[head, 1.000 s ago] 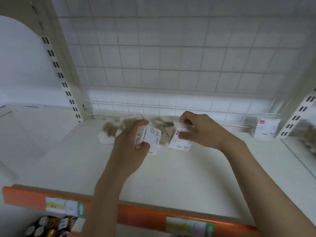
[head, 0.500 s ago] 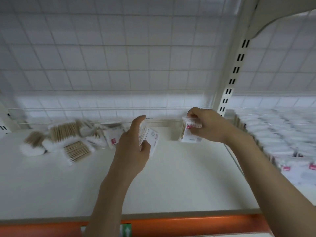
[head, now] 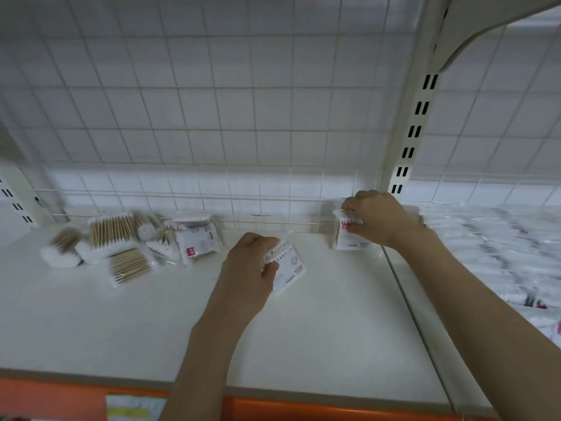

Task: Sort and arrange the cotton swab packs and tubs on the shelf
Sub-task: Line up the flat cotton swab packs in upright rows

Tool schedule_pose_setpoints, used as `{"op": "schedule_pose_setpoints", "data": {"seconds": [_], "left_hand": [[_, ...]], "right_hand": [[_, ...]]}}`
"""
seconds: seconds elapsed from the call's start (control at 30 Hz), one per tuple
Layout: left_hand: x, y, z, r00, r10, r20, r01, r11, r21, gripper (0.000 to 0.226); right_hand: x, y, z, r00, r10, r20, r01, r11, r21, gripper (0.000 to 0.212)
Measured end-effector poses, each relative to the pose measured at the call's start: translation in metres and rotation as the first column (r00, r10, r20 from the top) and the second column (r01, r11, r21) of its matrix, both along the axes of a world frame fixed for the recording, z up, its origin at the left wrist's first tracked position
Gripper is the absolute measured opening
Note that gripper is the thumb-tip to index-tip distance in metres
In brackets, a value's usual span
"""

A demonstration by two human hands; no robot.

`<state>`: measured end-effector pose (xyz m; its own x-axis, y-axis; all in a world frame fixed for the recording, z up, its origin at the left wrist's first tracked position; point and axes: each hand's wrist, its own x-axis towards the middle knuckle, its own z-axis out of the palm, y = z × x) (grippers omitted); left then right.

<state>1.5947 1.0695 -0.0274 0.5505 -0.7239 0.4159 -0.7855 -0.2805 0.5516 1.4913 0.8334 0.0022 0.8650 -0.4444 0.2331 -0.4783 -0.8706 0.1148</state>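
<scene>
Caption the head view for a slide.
Right hand stands a swab pack in the shelf's back corner; left hand holds another pack.

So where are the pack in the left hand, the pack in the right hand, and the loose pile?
Left-hand pack (head: 290,268), head view, white label face.
Right-hand pack (head: 349,238), head view, lower front.
Loose pile (head: 112,229), head view, wooden sticks.

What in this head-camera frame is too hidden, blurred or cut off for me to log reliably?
- Print on the pack in the left hand: too small, and the fingers cover its upper left part.
- Pack at the back corner: the right hand covers its top and right side.
- Goods on the neighbouring shelf: motion-blurred.
- Price label on the orange strip: cut off by the bottom edge.
- Loose pile: packs overlap, count unclear.
</scene>
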Motion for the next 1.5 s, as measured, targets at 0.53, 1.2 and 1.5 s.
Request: {"op": "schedule_pose_setpoints", "data": {"seconds": [0.53, 1.2, 1.5], "left_hand": [[-0.029, -0.054, 0.006, 0.969, -0.063, 0.24, 0.021, 0.984, 0.177, 0.036], [-0.039, -0.163, 0.008, 0.931, -0.209, 0.299, 0.137, 0.959, 0.247, 0.018], [-0.034, -0.147, 0.017, 0.924, -0.229, 0.305, 0.133, 0.943, 0.305, 0.04]], "right_hand": [[-0.018, -0.004, 0.004, 1.0, 0.008, 0.011, -0.009, 0.995, 0.102, 0.057], [-0.095, 0.01, 0.007, 0.982, -0.169, 0.082, 0.164, 0.984, 0.062, 0.033], [-0.086, 0.033, 0.002, 0.979, -0.176, 0.104, 0.161, 0.978, 0.136, 0.032]]}}
